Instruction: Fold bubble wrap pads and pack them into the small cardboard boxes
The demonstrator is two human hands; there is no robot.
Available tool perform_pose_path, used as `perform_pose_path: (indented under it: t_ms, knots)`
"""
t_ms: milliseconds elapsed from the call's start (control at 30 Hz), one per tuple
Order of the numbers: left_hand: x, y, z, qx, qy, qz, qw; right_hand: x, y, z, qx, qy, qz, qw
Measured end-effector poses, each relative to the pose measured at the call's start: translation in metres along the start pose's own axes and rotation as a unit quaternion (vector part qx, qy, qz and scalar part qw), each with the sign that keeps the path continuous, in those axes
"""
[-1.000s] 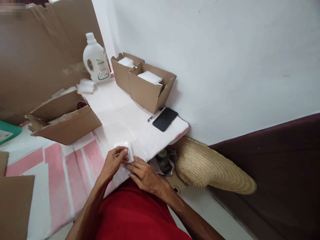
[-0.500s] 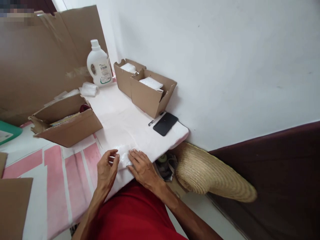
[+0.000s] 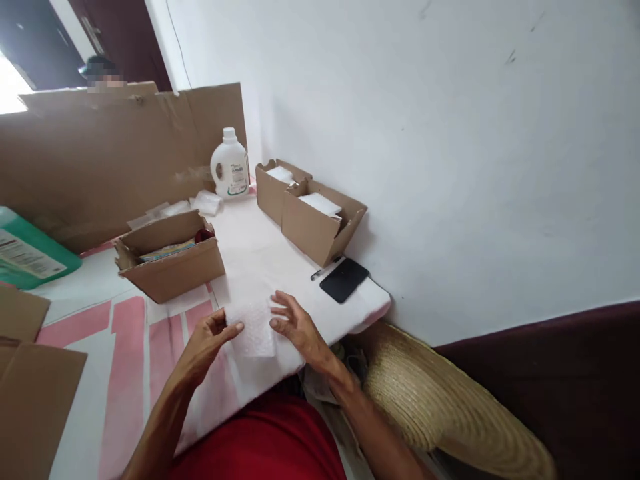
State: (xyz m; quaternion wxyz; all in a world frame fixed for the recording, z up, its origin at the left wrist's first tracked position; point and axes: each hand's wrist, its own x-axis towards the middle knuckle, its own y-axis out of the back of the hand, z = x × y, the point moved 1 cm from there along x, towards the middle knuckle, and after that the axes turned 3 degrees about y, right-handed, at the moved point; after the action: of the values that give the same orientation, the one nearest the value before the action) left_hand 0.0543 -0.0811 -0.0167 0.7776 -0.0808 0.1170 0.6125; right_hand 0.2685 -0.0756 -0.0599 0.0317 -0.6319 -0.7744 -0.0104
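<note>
A sheet of clear bubble wrap (image 3: 254,337) lies flat near the front edge of the table. At its left edge is my left hand (image 3: 207,343), fingers curled and thumb stretched out over the wrap, with a gap between them. My right hand (image 3: 303,330) hovers by the right edge, fingers spread and nothing in them. Beyond the wrap stands an open cardboard box (image 3: 175,273) with a dark red item and flat packets inside.
Two joined cardboard boxes (image 3: 307,230) holding bubble wrap stand by the wall. A black phone (image 3: 344,280) lies near the table's right corner. Further back are a white jug (image 3: 231,167) and folded bubble wrap (image 3: 206,203). A straw hat (image 3: 440,400) is below the table edge.
My hands have moved apart and come off the middle of the bubble wrap, so more of it shows. My right hand has lifted with its fingers spread. The view has tilted up.
</note>
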Motion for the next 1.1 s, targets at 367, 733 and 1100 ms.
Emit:
perform_pose_path:
  t_ms: [367, 733, 1100]
  knots:
    - [-0.039, 0.041, 0.026, -0.08, -0.057, 0.15, 0.984, 0.059, -0.086, -0.069, 0.188, 0.028, -0.101, 0.977]
    - [-0.038, 0.092, 0.046, -0.011, -0.057, 0.138, 0.989, 0.101, -0.093, -0.089, 0.107, 0.018, -0.148, 0.983]
    - [0.049, 0.193, 0.136, 0.222, -0.13, 0.313, 0.914, 0.238, -0.131, -0.142, -0.145, 0.137, -0.168, 0.965]
